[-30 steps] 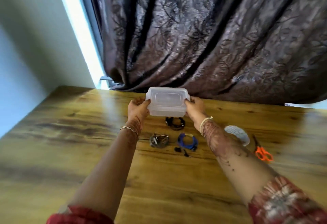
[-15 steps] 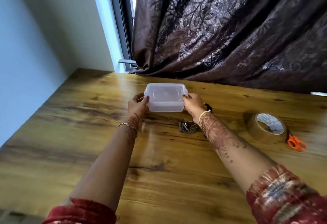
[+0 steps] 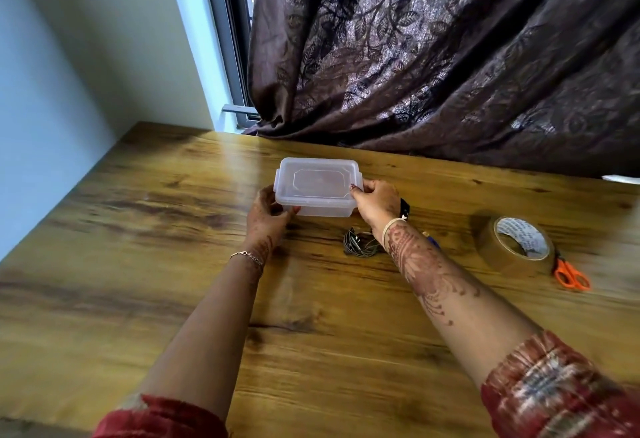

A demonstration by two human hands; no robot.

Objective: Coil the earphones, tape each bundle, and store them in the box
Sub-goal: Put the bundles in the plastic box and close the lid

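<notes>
A clear plastic box (image 3: 317, 185) with its lid on sits on the wooden table (image 3: 138, 229). My left hand (image 3: 268, 213) grips its near left corner and my right hand (image 3: 375, 200) grips its right end at the lid's edge. A grey coiled earphone bundle (image 3: 358, 247) lies just in front of the box, under my right wrist. A black bundle (image 3: 404, 207) and a blue one (image 3: 431, 238) peek out from behind my right hand and forearm, mostly hidden.
A roll of brown tape (image 3: 516, 247) lies flat at the right, with orange-handled scissors (image 3: 571, 275) right beside it. A dark patterned curtain (image 3: 450, 56) hangs along the table's far edge. A pale wall stands to the left.
The box stays between both hands and has come down to rest on the table. The view has swung left, so the tape and scissors now show fully at the right.
</notes>
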